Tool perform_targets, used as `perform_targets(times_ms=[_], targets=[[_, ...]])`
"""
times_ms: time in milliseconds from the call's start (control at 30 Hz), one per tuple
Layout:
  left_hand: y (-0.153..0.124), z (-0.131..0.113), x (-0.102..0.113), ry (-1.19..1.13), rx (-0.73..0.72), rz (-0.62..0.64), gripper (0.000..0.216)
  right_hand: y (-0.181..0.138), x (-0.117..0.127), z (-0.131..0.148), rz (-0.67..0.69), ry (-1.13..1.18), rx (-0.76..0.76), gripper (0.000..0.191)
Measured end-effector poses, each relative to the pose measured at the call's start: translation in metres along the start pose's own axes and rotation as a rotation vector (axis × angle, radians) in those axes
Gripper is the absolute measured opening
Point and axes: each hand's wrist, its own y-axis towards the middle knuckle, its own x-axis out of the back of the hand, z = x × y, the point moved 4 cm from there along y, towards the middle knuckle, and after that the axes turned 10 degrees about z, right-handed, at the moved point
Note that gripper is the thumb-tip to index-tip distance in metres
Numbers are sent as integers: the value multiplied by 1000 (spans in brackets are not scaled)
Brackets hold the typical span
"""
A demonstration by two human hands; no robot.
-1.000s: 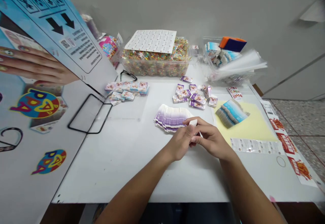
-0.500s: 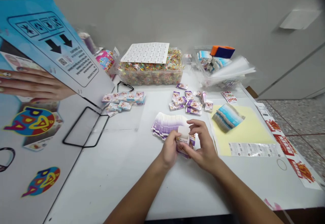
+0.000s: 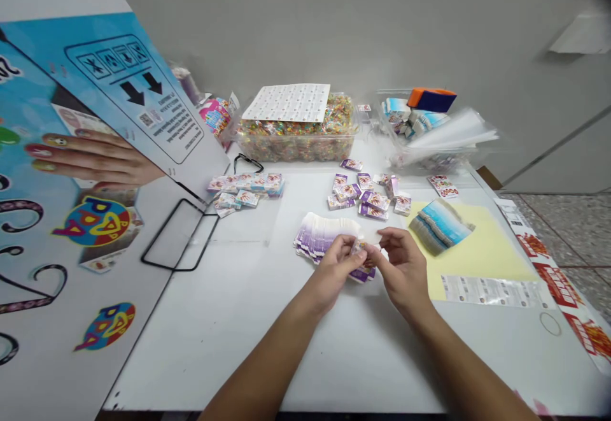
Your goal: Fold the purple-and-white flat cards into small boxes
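Note:
My left hand [image 3: 334,271] is closed, its thumb and fingers pinching a small printed card box [image 3: 361,247] mostly covered by the fingers. Touching the same box with the thumb, my right hand [image 3: 403,268] has its fingers curled by a whitish part that looks like a flap. Just behind and left of my hands, a fanned stack of flat white-and-purple cartons [image 3: 322,236] lies on the table. More purple printed card [image 3: 363,274] shows under my fingers. Beyond them, several small folded purple-and-white boxes [image 3: 375,200] are scattered.
A clear tub [image 3: 296,144] of colourful packets carries a sticker sheet [image 3: 289,102]. Right of it stands another clear container [image 3: 429,153]. Blue cartons [image 3: 442,227] rest on yellow paper [image 3: 496,249]. Small blue boxes [image 3: 247,198] lie left, beside a large printed display board [image 3: 157,128] with a black wire frame [image 3: 181,270].
My hands have come together over the small box, the left now covering more of it and the right thumb on it. The whole view has shifted slightly to the left.

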Motion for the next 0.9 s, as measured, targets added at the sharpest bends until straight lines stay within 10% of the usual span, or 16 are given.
perform_targets(times_ms=[133,300,900], targets=[[2,-2,5,196,-47,-59,37,2,5,-1,-36,-52,5,42],[3,-9,2,326,-135,-14,35,2,7,9,1,-238,161,15],[-7,-4,-3,684,-319,-135,35,8,10,-1,1,144,-2,8]])
